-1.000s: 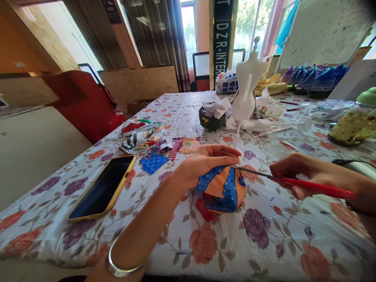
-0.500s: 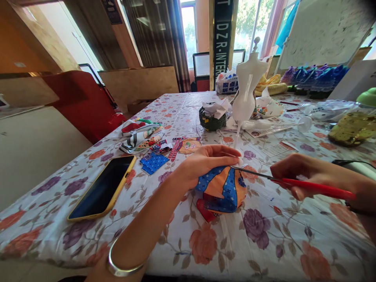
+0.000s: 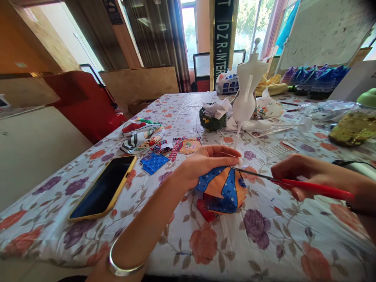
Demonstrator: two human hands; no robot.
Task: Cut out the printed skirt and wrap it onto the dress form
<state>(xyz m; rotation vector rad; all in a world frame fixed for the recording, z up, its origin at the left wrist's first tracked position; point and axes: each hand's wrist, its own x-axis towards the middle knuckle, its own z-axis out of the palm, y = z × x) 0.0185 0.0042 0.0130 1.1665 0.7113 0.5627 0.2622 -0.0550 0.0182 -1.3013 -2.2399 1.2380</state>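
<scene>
Tablecloth (image 3: 232, 256) stretches between its near edge and the left hand (image 3: 213, 156) pinching fabric (image 3: 225, 186), right hand (image 3: 302, 169) gripping scissors (image 3: 311, 187).

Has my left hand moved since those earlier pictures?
No, not noticeably: your left hand keeps the same position relative to the blue scrap beyond your wrist.

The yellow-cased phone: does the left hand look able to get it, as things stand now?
Probably yes, if the left hand lets go of the patterned cloth it holds; the phone lies uncovered, and the blue fabric piece near the way lies low.
</scene>
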